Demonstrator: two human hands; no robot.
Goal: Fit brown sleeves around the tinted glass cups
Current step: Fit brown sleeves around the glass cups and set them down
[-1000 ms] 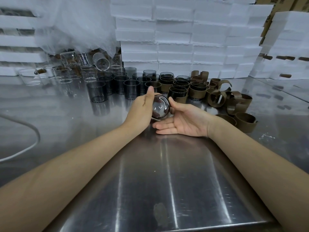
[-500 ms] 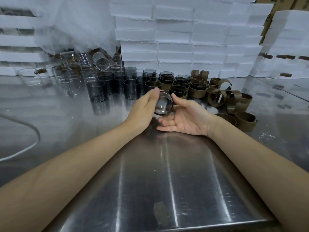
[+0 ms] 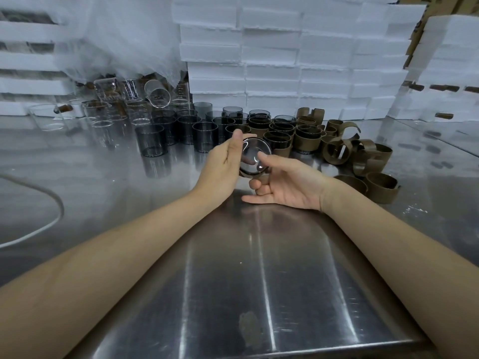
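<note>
A tinted glass cup (image 3: 252, 158) lies tipped on its side between my hands, its round base facing me, with a brown sleeve edge showing around it. My left hand (image 3: 224, 167) holds its left side, fingers straight up along the rim. From the right, my right hand (image 3: 282, 183) grips it, thumb on the base and fingers curled beneath. Behind stand bare tinted cups (image 3: 151, 139) on the left and sleeved cups (image 3: 307, 137) in the middle. Loose brown sleeves (image 3: 370, 158) lie in a pile to the right.
The work surface is a shiny steel table (image 3: 259, 281). Clear glass beakers (image 3: 103, 117) crowd the back left. Stacked white foam boxes (image 3: 285, 60) form a wall behind. A white cable (image 3: 39, 229) curves across the left side.
Both hands lifted the cup slightly up and away toward the row of cups. My right fingers curled under it, where before they lay flat on the table.
</note>
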